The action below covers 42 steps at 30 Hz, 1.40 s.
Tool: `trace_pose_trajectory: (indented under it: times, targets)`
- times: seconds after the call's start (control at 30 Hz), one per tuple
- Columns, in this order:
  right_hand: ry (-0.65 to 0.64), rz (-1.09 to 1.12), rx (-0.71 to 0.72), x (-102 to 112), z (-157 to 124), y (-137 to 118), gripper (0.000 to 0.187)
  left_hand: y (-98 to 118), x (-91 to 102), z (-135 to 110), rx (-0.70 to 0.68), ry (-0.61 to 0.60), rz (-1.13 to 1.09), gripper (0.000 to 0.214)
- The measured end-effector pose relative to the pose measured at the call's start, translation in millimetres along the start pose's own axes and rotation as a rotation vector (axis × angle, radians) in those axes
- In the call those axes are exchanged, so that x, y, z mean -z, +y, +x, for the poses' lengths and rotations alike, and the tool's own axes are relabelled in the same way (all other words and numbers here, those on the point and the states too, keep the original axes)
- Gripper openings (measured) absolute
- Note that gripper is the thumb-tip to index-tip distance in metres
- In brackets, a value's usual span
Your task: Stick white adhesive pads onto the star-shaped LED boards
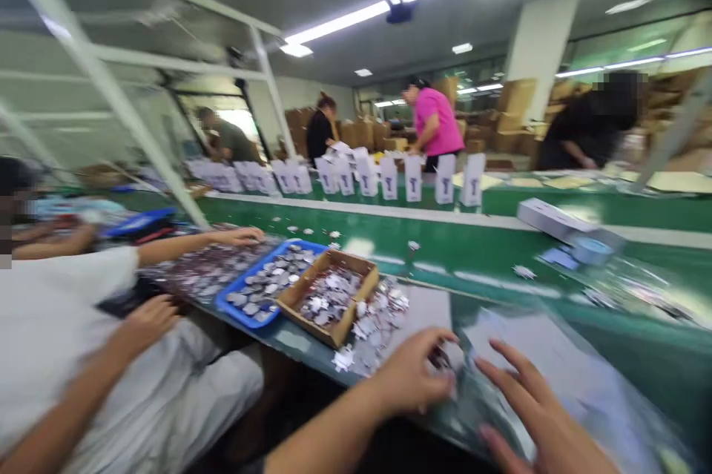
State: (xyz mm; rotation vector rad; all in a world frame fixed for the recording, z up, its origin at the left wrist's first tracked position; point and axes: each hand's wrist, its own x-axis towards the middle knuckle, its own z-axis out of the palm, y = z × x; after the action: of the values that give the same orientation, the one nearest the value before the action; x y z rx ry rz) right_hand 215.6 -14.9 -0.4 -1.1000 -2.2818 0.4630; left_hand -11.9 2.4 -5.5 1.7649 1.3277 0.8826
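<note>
My left hand [409, 377] is closed, thumb and fingers curled round a shiny silver piece [445, 357] with a dark patch; blur hides its exact kind. To its right, my right hand [534, 403] has its fingers spread and holds nothing. It is over clear plastic bags [556, 355] with pale sheets in them. Beyond my left hand lies a loose heap of small silvery gear-shaped pieces [383, 311]. More of them fill a shallow cardboard box [356, 320], beside a blue tray [264, 323] of round silvery pieces.
A person in a white top [61, 333] sits at my left, one arm stretched over the table. A green conveyor belt [445, 244] runs past, with scattered pieces and a white box [556, 218] near its far edge. White cartons [414, 181] stand in a row behind. Several people work beyond.
</note>
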Motion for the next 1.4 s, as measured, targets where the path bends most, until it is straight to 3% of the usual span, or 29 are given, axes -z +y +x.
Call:
trace_pose_trajectory:
  times: [0.1,0.2,0.33,0.47,0.63,0.77,0.83,0.93,1.03,1.07,1.13,1.2,1.27,1.4]
  targets:
    - [-0.002,-0.024,-0.101,17.7,-2.9,2.7,0.049,-16.4,13.7,14.7,-0.013,0.105,-0.027,0.05]
    - [0.037,0.008,-0.193,21.0,-20.9,18.1,0.042,-24.7,29.8,36.3,-0.003,0.139,-0.003,0.048]
    - [0.262,-0.091,-0.289,13.3,-61.3,56.3,0.035,-22.4,42.2,81.0,0.005,0.11,0.272,0.047]
    - [0.446,-0.36,-0.431,12.3,-85.7,83.8,0.035,-23.5,36.4,146.2,0.01,0.019,0.427,0.05]
    - [0.306,-0.506,-0.673,18.5,-85.1,88.9,0.042,-37.2,17.3,215.6,0.098,-0.064,0.615,0.058]
    - [0.235,-0.469,-0.733,25.9,-85.3,90.0,0.039,-28.5,21.8,233.7,0.169,-0.099,0.744,0.075]
    - [0.22,-0.449,-0.757,31.5,-87.9,92.1,0.04,-12.3,26.5,221.0,0.178,-0.099,0.805,0.083]
    - [0.194,-0.414,-0.802,40.4,-89.8,96.5,0.041,21.6,14.2,166.2,0.061,-0.113,0.887,0.067]
    - [0.174,-0.385,-0.865,47.6,-87.3,101.4,0.041,46.8,-31.1,84.9,-0.34,-0.281,0.849,0.042]
    - [0.17,-0.376,-0.888,49.6,-86.0,103.0,0.041,49.0,-50.2,59.3,-0.45,-0.372,0.795,0.035]
    - [0.173,-0.355,-0.926,53.3,-83.9,105.8,0.039,43.5,-86.0,20.2,-0.613,-0.411,0.74,0.037]
    - [0.197,-0.328,-0.947,56.9,-83.6,107.6,0.037,30.6,-111.2,0.9,-0.726,-0.442,0.763,0.052]
    - [0.244,-0.289,-0.949,60.2,-86.5,107.6,0.035,18.5,-121.4,-3.3,-0.774,-0.463,0.812,0.065]
    - [0.354,-0.184,-0.916,64.7,-100.5,101.7,0.032,8.0,-105.8,-4.5,-0.768,-0.486,0.865,0.063]
